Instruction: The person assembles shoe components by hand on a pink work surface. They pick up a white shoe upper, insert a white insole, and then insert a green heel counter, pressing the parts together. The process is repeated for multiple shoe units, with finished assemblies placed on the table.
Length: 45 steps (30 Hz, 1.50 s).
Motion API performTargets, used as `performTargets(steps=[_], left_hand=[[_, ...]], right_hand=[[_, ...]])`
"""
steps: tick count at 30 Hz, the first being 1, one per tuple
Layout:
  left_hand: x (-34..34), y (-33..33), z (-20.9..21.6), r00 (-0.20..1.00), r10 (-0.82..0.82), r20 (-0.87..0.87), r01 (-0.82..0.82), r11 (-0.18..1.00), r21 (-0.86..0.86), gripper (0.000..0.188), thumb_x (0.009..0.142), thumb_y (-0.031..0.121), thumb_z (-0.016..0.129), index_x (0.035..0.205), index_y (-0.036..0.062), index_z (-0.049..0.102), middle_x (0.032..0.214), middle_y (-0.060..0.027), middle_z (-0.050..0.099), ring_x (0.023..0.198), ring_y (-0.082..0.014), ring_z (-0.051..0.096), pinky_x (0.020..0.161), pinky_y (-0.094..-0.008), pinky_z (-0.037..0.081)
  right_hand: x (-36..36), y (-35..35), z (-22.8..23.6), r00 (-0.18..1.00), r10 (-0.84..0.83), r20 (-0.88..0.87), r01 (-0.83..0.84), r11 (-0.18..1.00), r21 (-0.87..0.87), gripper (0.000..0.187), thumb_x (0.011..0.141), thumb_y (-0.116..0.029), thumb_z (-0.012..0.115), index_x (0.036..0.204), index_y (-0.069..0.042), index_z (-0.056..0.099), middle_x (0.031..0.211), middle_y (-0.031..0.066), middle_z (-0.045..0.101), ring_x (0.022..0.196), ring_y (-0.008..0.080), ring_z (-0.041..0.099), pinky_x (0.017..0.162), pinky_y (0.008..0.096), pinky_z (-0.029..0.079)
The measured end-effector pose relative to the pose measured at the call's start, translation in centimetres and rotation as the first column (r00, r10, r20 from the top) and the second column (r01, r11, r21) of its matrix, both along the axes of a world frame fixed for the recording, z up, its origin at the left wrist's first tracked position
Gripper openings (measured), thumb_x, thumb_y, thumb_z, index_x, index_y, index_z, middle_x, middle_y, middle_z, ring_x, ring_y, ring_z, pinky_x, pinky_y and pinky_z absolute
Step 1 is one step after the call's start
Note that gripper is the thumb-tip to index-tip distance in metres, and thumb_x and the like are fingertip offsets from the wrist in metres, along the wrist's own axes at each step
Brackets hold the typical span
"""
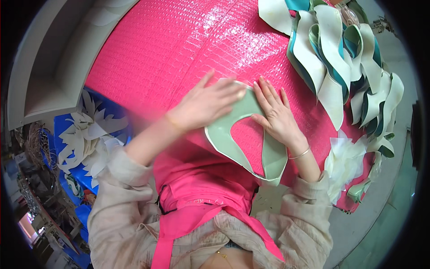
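Note:
A pale green sheet piece (218,133) with off-white edges, shaped like a shoe upper, lies on the pink table cover. It curves in a loop round an opening that shows pink beneath. My right hand (278,113) rests flat on its upper right part, fingers stretched out. Over the upper left part is my left hand (206,102), its fingers extended and somewhat smeared by motion. I cannot tell whether the left palm touches the piece. Neither hand grips anything.
The shiny pink cover (179,49) spreads ahead. Stacked white-and-green curved pieces (329,49) stand at the right, with thin translucent white pieces (345,163) nearer me. A blue container (74,172) holding cream cut pieces (85,139) and a grey shelf unit (56,67) are at left.

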<state>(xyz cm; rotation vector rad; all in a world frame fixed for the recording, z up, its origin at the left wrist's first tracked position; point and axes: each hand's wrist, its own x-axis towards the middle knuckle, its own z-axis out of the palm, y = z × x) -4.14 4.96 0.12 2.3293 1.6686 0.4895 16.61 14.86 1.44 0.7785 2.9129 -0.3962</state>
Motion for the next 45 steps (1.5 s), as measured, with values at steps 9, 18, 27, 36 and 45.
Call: performTargets(steps=[9, 18, 27, 36, 45], left_hand=[[-2.9, -5.4, 0.8, 0.914, -0.159, 0.372, 0.211, 0.972, -0.104, 0.045, 0.071, 0.017, 0.066, 0.114, 0.0120, 0.055, 0.121, -0.0072, 0.050, 0.117, -0.0273, 0.043, 0.101, -0.0453, 0.029], [-0.8, -2.1, 0.1, -0.403, 0.477, 0.781, 0.292, 0.876, -0.384, 0.052, 0.084, 0.011, 0.060, 0.130, 0.0021, 0.038, 0.123, -0.0082, 0.049, 0.111, -0.0169, 0.047, 0.093, -0.0314, 0.038], [2.8, -1.3, 2.1, -0.486, 0.477, 0.732, 0.033, 0.847, -0.530, 0.026, 0.087, 0.018, 0.057, 0.099, -0.0047, 0.059, 0.089, -0.0059, 0.062, 0.079, -0.0108, 0.058, 0.072, -0.0258, 0.046], [3.6, 1.5, 1.9, -0.403, 0.454, 0.795, -0.061, 0.853, -0.518, 0.020, 0.085, 0.014, 0.059, 0.081, -0.0040, 0.065, 0.070, -0.0053, 0.063, 0.058, -0.0079, 0.056, 0.052, -0.0216, 0.044], [3.8, 4.6, 1.1, -0.269, 0.575, 0.772, -0.003, 0.801, -0.598, 0.015, 0.080, 0.009, 0.062, 0.081, -0.0058, 0.064, 0.072, -0.0089, 0.063, 0.058, -0.0129, 0.058, 0.054, -0.0250, 0.046]], right_hand=[[0.4, -10.8, 9.1, 0.995, 0.056, -0.083, -0.081, 0.940, -0.332, 0.070, 0.071, -0.016, 0.064, 0.133, -0.005, 0.033, 0.136, 0.0205, 0.031, 0.128, 0.0366, 0.026, 0.102, 0.0469, 0.023], [5.6, -3.0, 5.5, 0.522, -0.851, -0.064, -0.062, 0.037, -0.997, 0.051, 0.083, 0.000, 0.052, 0.130, 0.003, 0.035, 0.115, 0.0117, 0.054, 0.095, 0.0149, 0.055, 0.080, 0.0250, 0.044], [-3.9, -6.8, 4.5, 0.887, -0.402, -0.228, 0.342, 0.903, -0.261, 0.033, 0.080, -0.029, 0.060, 0.063, -0.001, 0.054, 0.057, 0.0195, 0.052, 0.055, 0.0380, 0.053, 0.049, 0.0430, 0.040], [-2.1, -11.2, 4.6, 0.796, -0.499, -0.343, 0.466, 0.866, -0.179, 0.029, 0.086, -0.022, 0.055, 0.065, -0.005, 0.044, 0.051, 0.0169, 0.046, 0.046, 0.0361, 0.048, 0.042, 0.0430, 0.035], [2.0, -18.6, 6.5, 0.875, -0.482, -0.040, 0.476, 0.874, -0.095, 0.018, 0.077, -0.013, 0.062, 0.086, -0.001, 0.053, 0.073, 0.0166, 0.058, 0.071, 0.0285, 0.060, 0.057, 0.0371, 0.046]])
